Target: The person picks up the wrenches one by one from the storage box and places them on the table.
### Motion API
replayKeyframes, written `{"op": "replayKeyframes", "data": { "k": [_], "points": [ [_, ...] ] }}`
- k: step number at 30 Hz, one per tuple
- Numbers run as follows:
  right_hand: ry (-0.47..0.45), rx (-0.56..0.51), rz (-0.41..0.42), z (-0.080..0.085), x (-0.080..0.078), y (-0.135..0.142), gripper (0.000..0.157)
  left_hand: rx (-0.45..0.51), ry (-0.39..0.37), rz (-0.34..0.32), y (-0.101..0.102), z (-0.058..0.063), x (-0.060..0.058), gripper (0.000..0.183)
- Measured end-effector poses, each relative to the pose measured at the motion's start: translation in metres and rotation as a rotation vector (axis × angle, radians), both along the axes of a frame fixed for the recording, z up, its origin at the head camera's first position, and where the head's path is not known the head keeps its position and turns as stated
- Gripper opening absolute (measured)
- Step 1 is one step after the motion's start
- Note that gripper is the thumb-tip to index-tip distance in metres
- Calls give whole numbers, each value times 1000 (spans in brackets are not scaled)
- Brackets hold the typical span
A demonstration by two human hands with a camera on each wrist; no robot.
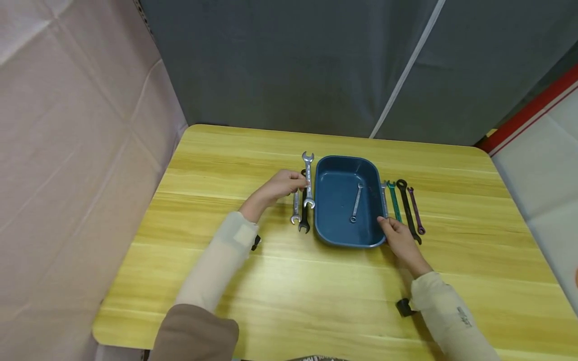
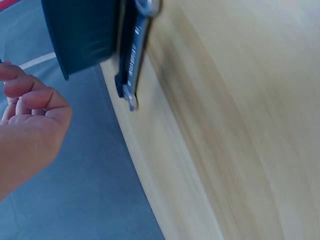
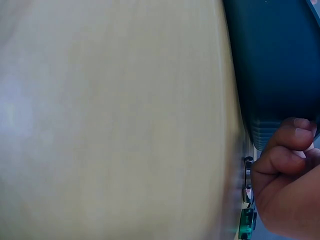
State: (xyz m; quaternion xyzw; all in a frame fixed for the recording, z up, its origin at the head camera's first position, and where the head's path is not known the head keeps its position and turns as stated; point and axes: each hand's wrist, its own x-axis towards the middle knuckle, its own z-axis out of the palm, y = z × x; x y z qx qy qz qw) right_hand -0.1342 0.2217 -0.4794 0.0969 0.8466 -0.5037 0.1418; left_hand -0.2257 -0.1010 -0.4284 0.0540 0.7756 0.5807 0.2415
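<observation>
My left hand (image 1: 285, 184) pinches a silver open-end wrench (image 1: 309, 173) near its middle, upright in the head view beside the left rim of a blue plastic bin (image 1: 334, 213). Beneath that hand lie another silver wrench (image 1: 295, 206) and a black wrench (image 1: 304, 218), partly covered by the hand and the held wrench. Inside the bin rests one small silver combination wrench (image 1: 356, 203). At the bin's front right corner, my right hand (image 1: 402, 243) grips the rim; the right wrist view shows its fingers (image 3: 287, 137) curled there.
Right of the bin, a silver wrench (image 1: 384, 195), a green wrench (image 1: 394, 200), a black wrench (image 1: 408, 208) and a purple wrench (image 1: 416, 210) lie side by side on the wooden table (image 1: 307, 291). A grey curtain (image 1: 271, 65) hangs behind the table's far edge.
</observation>
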Motion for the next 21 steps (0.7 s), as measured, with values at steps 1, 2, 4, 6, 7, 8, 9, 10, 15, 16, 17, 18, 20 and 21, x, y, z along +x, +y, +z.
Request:
{"op": "replayKeyframes", "data": {
  "k": [1, 2, 4, 6, 7, 8, 9, 10, 15, 16, 17, 18, 20, 21],
  "points": [
    [1, -3, 2, 0, 0, 0, 47, -6, -3, -4, -3, -2, -1, 22],
    [1, -8, 4, 0, 0, 0, 47, -8, -7, -5, -5, -3, -1, 22],
    [4, -7, 11, -1, 0, 0, 47, -17, -14, -8, -11, -7, -2, 25],
    [8, -4, 13, -1, 1, 0, 47, -28, -24, -4, -17, -11, -2, 27],
    [12, 5, 15, -1, 1, 0, 48, -31, -31, -3, -19, -12, -3, 27],
    [14, 12, 17, -1, 1, 0, 49, -38, -37, 3, -22, -14, -3, 26],
    [17, 23, 20, -1, 1, 1, 49, -43, -46, 10, -24, -16, -3, 24],
    [21, 33, 23, -1, 1, 1, 50, -46, -56, 17, -26, -18, -3, 22],
    [20, 55, 28, 2, -1, 3, 49, -84, -104, 44, -36, -27, -3, 18],
    [18, 51, 26, 2, -1, 2, 49, -93, -108, 45, -38, -29, -3, 18],
    [14, 44, 23, 2, -1, 2, 49, -99, -116, 44, -40, -32, -2, 19],
    [12, 40, 22, 3, 0, 2, 49, -102, -125, 42, -42, -33, -2, 19],
    [8, 34, 23, 3, 0, 1, 48, -106, -136, 35, -45, -36, -1, 21],
    [6, 34, 23, 3, 0, 1, 48, -107, -140, 33, -47, -37, 0, 21]
  ]
}}
